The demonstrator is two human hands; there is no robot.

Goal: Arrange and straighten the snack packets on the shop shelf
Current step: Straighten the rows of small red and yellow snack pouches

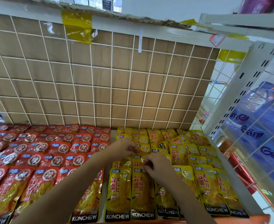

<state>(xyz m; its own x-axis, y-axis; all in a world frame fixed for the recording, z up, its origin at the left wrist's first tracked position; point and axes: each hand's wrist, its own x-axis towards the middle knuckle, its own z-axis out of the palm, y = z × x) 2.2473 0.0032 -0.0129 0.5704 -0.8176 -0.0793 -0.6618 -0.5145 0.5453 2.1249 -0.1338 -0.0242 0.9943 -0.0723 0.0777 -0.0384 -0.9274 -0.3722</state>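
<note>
1. Your left hand [125, 148] is just right of the frame's centre, low down, at the left edge of the yellow packets [210, 188]. Its fingers are curled in and pinch a packet's top edge.
2. Your right hand [156, 165] is just below and to the right of it, apart from it. Its fingers are also curled onto a packet top in the same column. You cannot tell whether both hands hold one packet or two.
3. The yellow packets fill the lower right of the frame, lying flat in overlapping rows on the shelf [239, 183]. The front rows sit fairly straight; those at the back right are tilted and overlap unevenly.
4. The red packets [40, 183] fill the lower left in tidier overlapping rows, with a narrow bare strip of shelf between them and the yellow ones.
5. A white wire grid [100, 78] backed with cardboard [82, 96] stands behind the packets, across the middle of the frame, with yellow tape [78, 25] on its top rail.
6. Blue packs [262, 126] show through the wire mesh at the right edge.
</note>
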